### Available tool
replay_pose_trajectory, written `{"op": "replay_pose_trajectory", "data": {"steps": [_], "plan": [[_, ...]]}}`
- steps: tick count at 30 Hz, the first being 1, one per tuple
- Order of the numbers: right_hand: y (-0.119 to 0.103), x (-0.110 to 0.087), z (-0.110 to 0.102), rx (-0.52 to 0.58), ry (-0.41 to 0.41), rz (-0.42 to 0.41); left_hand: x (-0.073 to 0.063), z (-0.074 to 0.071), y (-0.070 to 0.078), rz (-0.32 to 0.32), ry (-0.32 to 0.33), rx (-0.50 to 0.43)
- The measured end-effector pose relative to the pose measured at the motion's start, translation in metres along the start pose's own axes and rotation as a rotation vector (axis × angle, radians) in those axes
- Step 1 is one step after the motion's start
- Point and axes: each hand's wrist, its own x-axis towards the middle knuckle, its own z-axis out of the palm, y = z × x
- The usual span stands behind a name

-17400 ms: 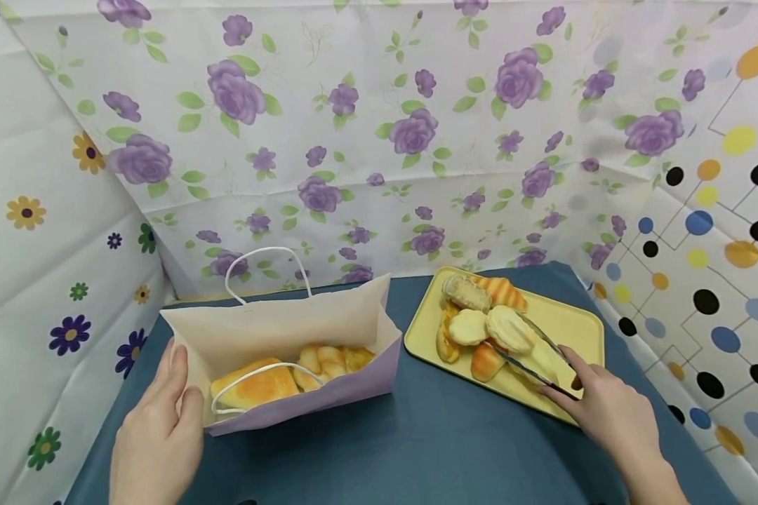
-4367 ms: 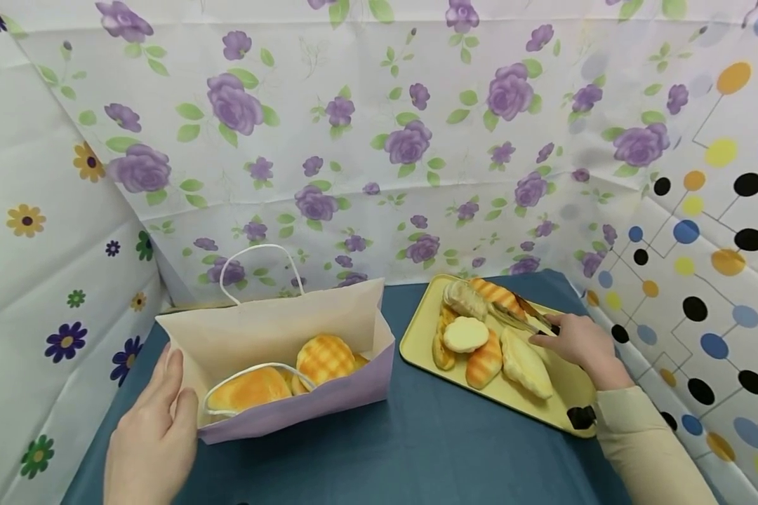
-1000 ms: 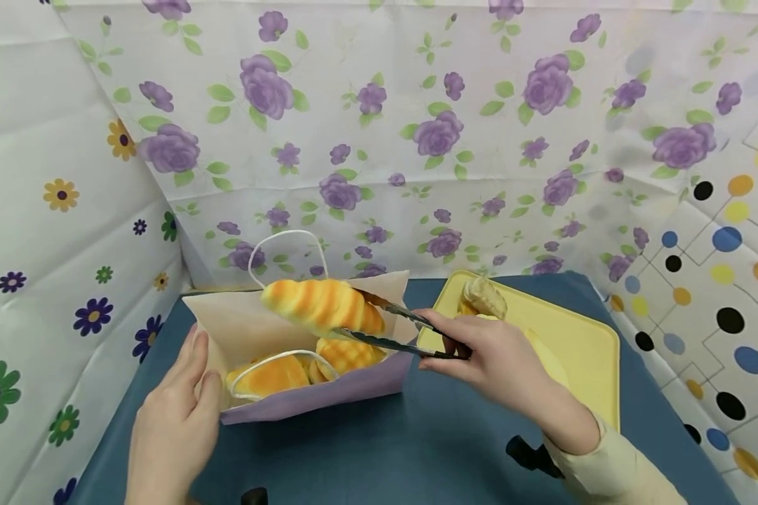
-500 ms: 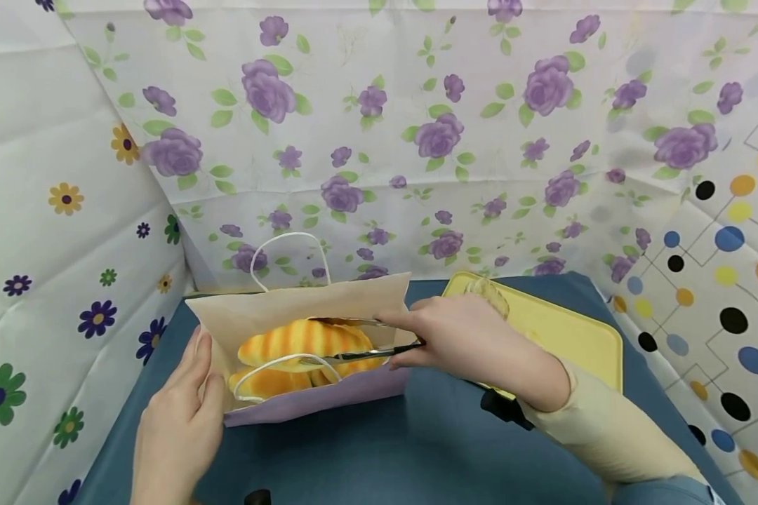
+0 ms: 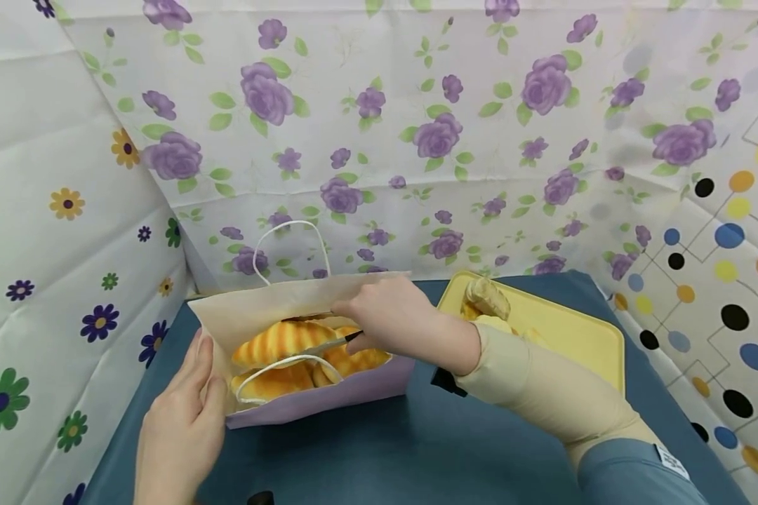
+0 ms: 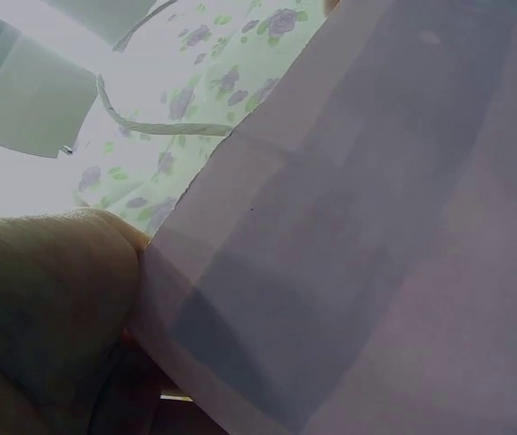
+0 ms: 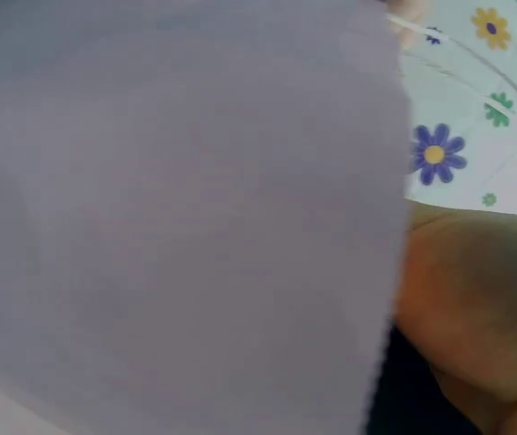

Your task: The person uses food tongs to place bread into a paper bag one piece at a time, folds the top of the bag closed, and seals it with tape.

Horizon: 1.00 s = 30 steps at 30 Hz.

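1. Right hand (image 5: 391, 315): grip curled round tongs (image 5: 331, 344), reaching into the paper bag (image 5: 347, 391).
2. Ridged bread (image 5: 271, 342): inside the bag's mouth, between 8 and 9 o'clock from the right hand. Overlaps smooth bread (image 5: 274, 384); resting or just above, can't tell.
3. Key relation: bread's long axis runs roughly 9 to 3 o'clock, right end tipped toward 2. Tongs come in at that right end, one arm each side; whether they pinch, can't tell.
4. Right hand is the working one, via tongs. Left hand (image 5: 180, 421): outside, against the bag's 8 o'clock edge, fingers straight, grip not curled.
5. Checked bread (image 5: 356, 356): just beside, about 4 o'clock from ridged bread.
6. Front handle (image 5: 303, 356) loops across the near side, 6 o'clock; looks a likely snag for the tongs.
7. Tray (image 5: 581, 344): 3 o'clock from bag, on worktop (image 5: 354, 449).
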Motion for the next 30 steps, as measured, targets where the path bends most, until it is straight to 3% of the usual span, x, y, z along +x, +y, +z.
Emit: {"op": "replay_pose_trajectory", "data": {"steps": [7, 17, 26, 30], "plan": [[0.005, -0.003, 0.007, 0.039, -0.126, 0.089, 0.002, 0.002, 0.002, -0.013, -0.021, -0.003], [0.013, -0.015, 0.009, 0.112, -0.034, 0.089, 0.004, 0.0, -0.001, -0.01, -0.047, 0.017], [0.015, -0.02, 0.006, 0.128, -0.01, 0.079, 0.004, 0.001, 0.001, -0.032, -0.059, 0.025], [0.02, -0.027, 0.003, 0.213, -0.007, 0.073, 0.004, 0.001, 0.002, -0.035, -0.055, 0.027]]}}
